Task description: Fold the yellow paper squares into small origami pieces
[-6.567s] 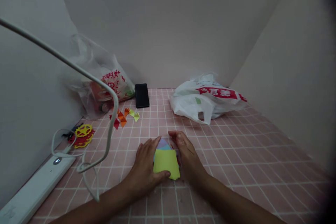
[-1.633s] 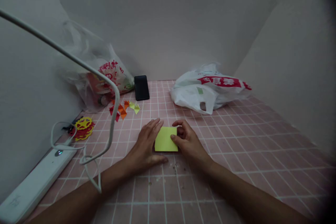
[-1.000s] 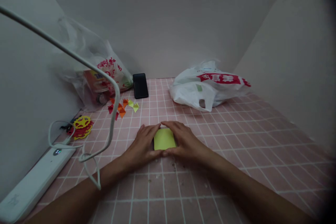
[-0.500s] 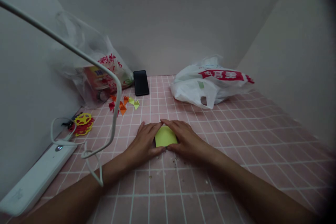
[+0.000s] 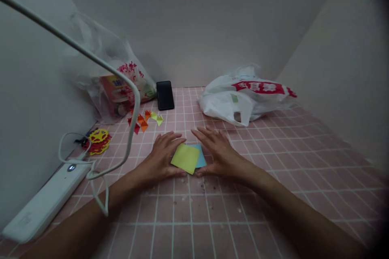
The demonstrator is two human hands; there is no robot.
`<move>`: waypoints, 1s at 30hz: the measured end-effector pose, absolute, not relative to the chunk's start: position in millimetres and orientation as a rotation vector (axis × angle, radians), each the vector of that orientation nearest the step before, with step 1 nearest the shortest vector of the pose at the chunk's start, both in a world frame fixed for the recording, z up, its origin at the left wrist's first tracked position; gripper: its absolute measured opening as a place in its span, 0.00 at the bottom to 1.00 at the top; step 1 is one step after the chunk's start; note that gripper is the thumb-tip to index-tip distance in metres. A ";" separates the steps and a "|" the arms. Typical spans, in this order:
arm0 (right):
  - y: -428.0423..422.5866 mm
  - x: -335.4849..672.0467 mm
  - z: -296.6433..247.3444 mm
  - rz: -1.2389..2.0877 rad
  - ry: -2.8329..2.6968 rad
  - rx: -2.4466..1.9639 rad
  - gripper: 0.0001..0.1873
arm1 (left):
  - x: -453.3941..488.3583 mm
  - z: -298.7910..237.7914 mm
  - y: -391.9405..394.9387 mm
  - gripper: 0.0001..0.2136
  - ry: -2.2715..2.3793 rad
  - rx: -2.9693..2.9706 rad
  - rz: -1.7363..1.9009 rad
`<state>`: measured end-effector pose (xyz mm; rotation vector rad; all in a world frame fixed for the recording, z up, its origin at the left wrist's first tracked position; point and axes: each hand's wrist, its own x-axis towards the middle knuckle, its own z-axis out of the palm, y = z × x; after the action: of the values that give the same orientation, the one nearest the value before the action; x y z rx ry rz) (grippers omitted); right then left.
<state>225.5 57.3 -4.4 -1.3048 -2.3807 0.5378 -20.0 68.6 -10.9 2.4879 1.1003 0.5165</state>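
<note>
A small stack of square coloured papers lies on the pink tiled table [image 5: 273, 178]. The yellow-green sheet [image 5: 185, 158] on top is turned askew, and a blue sheet [image 5: 201, 158] shows under its right side. My left hand [image 5: 159, 158] rests flat to the left of the stack, fingers stretched out, thumb at the yellow sheet's near edge. My right hand [image 5: 219, 153] lies flat on the right, fingers spread, thumb by the blue sheet. Neither hand grips anything.
A black phone [image 5: 165, 95] lies at the back. Folded paper bits [image 5: 146, 118] and yellow-red cutouts [image 5: 99, 141] sit left. A clear bag [image 5: 118, 85] stands back left, a white bag [image 5: 243, 101] back right. A white power strip [image 5: 45, 202] and cable [image 5: 130, 129] run along the left wall.
My hands, closed in around the stack half a second ago, have spread apart and flattened. The yellow sheet has twisted, uncovering the blue sheet beneath.
</note>
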 end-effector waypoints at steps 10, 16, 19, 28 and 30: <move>55.0 224.5 -12.7 0.760 -2.379 -1.306 0.51 | -25.1 -13.6 70.3 0.36 1.064 2.452 0.345; 52.9 221.1 -10.2 0.725 -2.360 -1.311 0.45 | -11.7 -15.3 61.0 0.35 1.107 2.443 0.411; 53.0 220.8 -12.0 0.714 -2.335 -1.292 0.45 | -10.5 -11.1 58.3 0.34 1.092 2.427 0.424; 47.8 214.6 -13.0 0.647 -2.343 -1.293 0.43 | -3.1 -13.5 58.5 0.28 1.169 2.422 0.485; 47.0 214.9 -12.1 0.662 -2.353 -1.284 0.45 | -1.4 -12.9 58.1 0.27 1.173 2.421 0.469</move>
<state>214.9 47.0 -12.1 -1.2839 -2.3532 0.6622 -1.4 58.1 -12.9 2.4205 1.1727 0.4685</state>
